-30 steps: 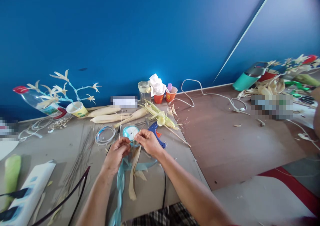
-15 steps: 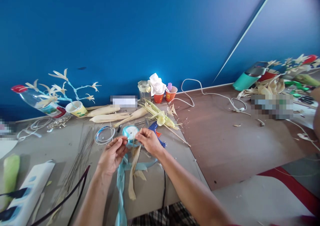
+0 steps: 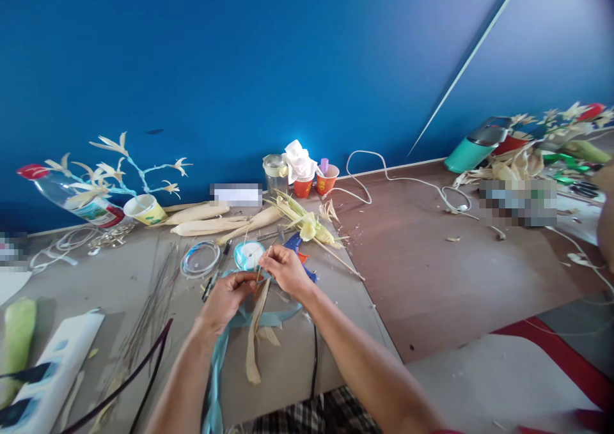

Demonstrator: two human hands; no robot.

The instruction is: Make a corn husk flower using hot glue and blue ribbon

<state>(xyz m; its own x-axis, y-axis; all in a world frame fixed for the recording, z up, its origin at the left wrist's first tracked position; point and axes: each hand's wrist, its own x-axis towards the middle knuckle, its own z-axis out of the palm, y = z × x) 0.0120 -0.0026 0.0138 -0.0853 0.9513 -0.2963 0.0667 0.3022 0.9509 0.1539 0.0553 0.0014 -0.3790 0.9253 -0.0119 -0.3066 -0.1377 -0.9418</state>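
Note:
My left hand and my right hand meet over the grey board, both pinched on a thin stick with a tan corn-husk strip hanging from it. A light blue ribbon runs from my left hand down toward me. Just beyond my fingers lie the ribbon spool and a blue glue gun, partly hidden by my right hand.
Corn husks, a wire coil and thin wires lie on the grey board. Cups and a jar stand by the blue wall. A white cable crosses the brown floor. A black cord runs near my left arm.
My left hand shifted slightly right, closing back onto the stick beside my right hand. The blue ribbon swung left below it. My right hand barely moved.

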